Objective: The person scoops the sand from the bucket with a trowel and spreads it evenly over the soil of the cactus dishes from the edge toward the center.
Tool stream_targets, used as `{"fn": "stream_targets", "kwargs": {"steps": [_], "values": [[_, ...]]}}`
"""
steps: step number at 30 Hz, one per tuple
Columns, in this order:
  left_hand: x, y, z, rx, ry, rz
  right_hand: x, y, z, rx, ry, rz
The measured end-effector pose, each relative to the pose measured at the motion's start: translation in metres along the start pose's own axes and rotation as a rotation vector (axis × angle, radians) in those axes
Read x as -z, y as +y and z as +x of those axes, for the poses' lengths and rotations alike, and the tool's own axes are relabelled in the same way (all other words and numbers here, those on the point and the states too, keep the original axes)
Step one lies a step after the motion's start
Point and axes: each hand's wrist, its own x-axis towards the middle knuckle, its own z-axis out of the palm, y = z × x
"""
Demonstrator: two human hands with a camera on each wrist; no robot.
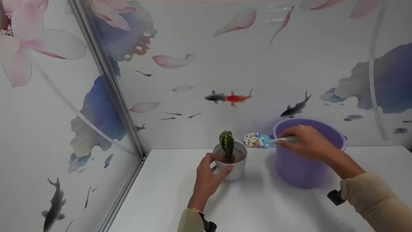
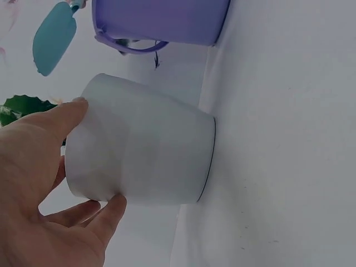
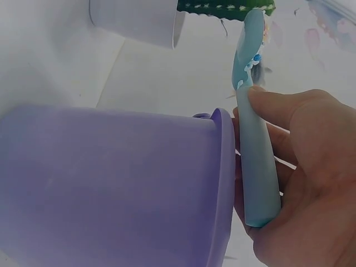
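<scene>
My left hand [image 1: 208,175] grips the near side of a white pot [image 1: 236,170], thumb on one side and fingers on the other. A small green cactus [image 1: 227,143] stands upright in brownish soil inside it. In the left wrist view the white pot [image 2: 144,144] fills the middle, with the hand around its rim end. My right hand [image 1: 309,141] holds the handle of a light blue trowel [image 3: 257,161] above the rim of a purple bucket [image 1: 299,167]. Small multicoloured beads or pebbles [image 1: 254,140] are heaped on the trowel's blade, which points left toward the pot.
The pot and bucket stand on a white table [image 1: 170,187] near its back edge. Behind rises a white wall panel [image 1: 193,38] printed with fish and petals. At the left a metal frame strip [image 1: 106,71] joins a second printed panel.
</scene>
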Motion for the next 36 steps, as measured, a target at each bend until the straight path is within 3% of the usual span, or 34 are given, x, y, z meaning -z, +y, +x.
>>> {"fn": "stream_targets", "kwargs": {"steps": [18, 25, 36], "values": [[0.005, 0.001, 0.002, 0.022, -0.027, -0.025, -0.008, -0.006, 0.013, -0.01, 0.012, -0.068], [0.004, 0.002, 0.002, 0.062, -0.034, -0.039, -0.013, -0.009, 0.017, 0.026, 0.054, -0.115], [0.002, 0.0, 0.001, 0.055, -0.02, -0.044, -0.018, -0.013, 0.021, 0.053, 0.083, -0.144]]}}
